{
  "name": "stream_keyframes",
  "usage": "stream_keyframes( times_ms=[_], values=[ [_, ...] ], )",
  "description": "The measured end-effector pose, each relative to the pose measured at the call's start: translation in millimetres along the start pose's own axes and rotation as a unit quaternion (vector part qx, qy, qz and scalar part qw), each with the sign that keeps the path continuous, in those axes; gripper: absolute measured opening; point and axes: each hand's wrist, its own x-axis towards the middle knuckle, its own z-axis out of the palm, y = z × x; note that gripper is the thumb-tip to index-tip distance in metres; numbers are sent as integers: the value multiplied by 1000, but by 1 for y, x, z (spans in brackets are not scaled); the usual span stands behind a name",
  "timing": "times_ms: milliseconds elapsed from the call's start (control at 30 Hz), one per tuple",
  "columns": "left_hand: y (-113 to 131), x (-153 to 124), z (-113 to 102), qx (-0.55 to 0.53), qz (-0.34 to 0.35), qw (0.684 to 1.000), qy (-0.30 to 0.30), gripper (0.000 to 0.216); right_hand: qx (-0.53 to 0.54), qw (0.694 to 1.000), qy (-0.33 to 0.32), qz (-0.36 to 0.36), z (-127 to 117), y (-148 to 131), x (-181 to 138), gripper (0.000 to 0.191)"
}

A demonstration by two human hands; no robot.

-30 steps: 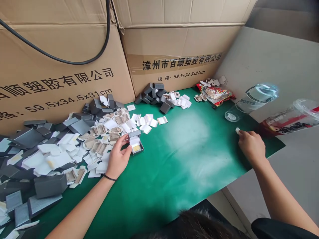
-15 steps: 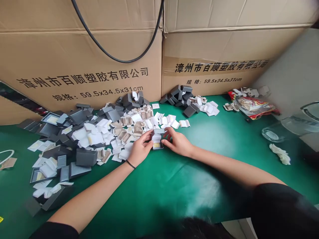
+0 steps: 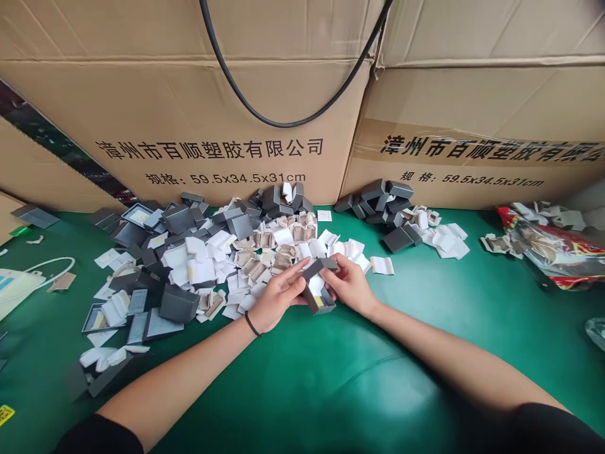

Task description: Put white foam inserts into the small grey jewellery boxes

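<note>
Between my hands is a small dark grey box (image 3: 320, 304), tilted, its lid raised and a white insert with a yellowish patch inside. My left hand (image 3: 278, 295), a black band on its wrist, grips the box from the left side. My right hand (image 3: 350, 285) holds the lid and right side, thumb over the top edge. Just beyond my hands lie white and brown folded card inserts (image 3: 283, 255). To the left spreads a heap of dark grey boxes (image 3: 178, 304), some open, mixed with white papers (image 3: 201, 268).
Large cardboard cartons (image 3: 212, 113) wall off the back, with a black cable (image 3: 283, 125) hanging before them. A second pile of grey boxes (image 3: 399, 238) and white papers stands back right. A red and clear plastic bag (image 3: 562, 252) lies far right on the green tabletop (image 3: 378, 378).
The view has swung left. The box is now lifted and tilted in my hands, where before it sat lower and straighter with its lid up. My right fingers have closed further over the lid.
</note>
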Motion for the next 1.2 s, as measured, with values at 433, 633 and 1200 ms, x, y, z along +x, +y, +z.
stream_keyframes(
  times_ms=[433,633,1200],
  values=[
    [-3,6,-10,-93,-25,995,-25,44,-160,978,52,-125,-63,-29,65,45],
    [1,7,-9,-160,-34,986,-21,41,-597,793,17,-118,-61,-25,128,26],
    [7,28,-23,-273,-21,962,3,39,57,998,9,-10,-19,-45,51,65]
  ],
)
